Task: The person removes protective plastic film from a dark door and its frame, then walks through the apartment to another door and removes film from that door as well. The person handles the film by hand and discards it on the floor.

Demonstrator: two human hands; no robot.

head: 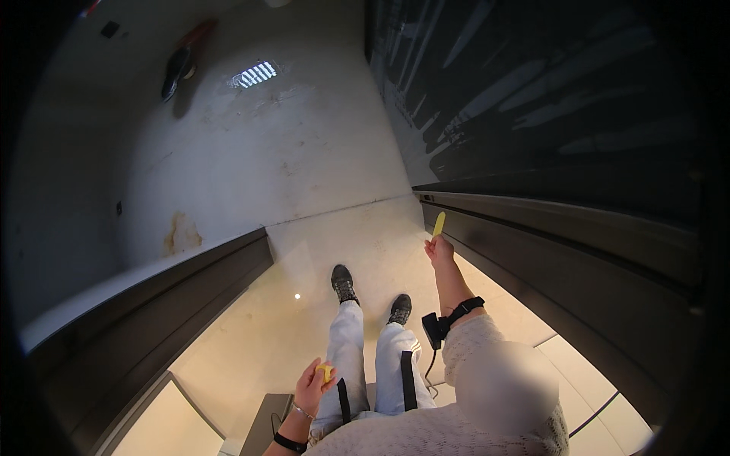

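Observation:
My right hand (439, 249) reaches forward to the dark door frame (513, 256) on the right. Its fingers grip one end of a flat yellow strip (439, 224), whose free end points away from me beside the frame. Low on the left, my left hand (311, 385) is closed around a small yellow object (325, 373); the fingers cover part of it, so I cannot tell its kind. Below are my dark laced shoes (343, 282) on the pale floor, short of a dark line across the doorway.
A second dark frame (171, 285) bounds the left side. Beyond the doorway, a glossy dark panel (530, 85) stands right. Far left lies a dark shoe-like object (177, 71), near a bright slatted rectangle (256, 74) and a brown stain (181, 235). A grey box-like object (265, 424) is beside me.

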